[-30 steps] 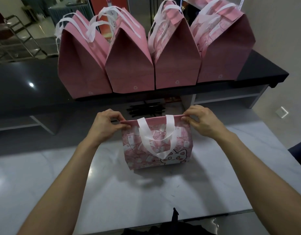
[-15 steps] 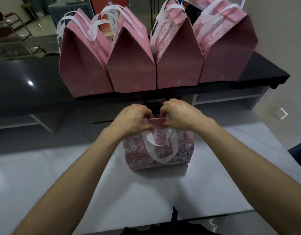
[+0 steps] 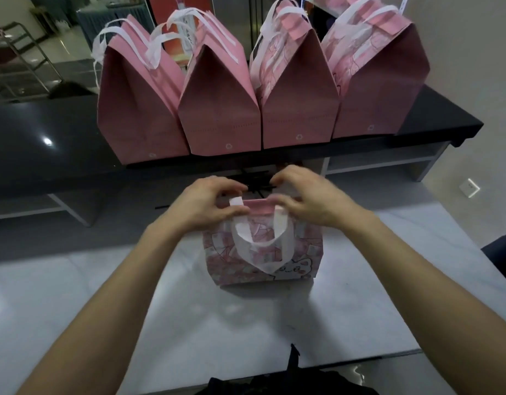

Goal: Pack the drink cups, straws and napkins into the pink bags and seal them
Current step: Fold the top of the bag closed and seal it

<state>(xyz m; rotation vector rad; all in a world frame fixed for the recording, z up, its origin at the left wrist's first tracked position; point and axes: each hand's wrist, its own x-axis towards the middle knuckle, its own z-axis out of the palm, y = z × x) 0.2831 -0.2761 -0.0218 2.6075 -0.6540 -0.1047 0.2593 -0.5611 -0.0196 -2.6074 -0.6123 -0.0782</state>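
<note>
A pale marble counter [image 3: 75,295] sits below a black shelf [image 3: 46,132] where four sealed pink bags [image 3: 220,109] stand in a row. Your left hand [image 3: 206,205] pinches the folded top of the printed pink bag [image 3: 263,252] beside its white handle [image 3: 260,246]; your right hand [image 3: 308,201] pinches the same fold just beside it. Press both thumbs evenly along the fold so it closes flat and straight.
</note>
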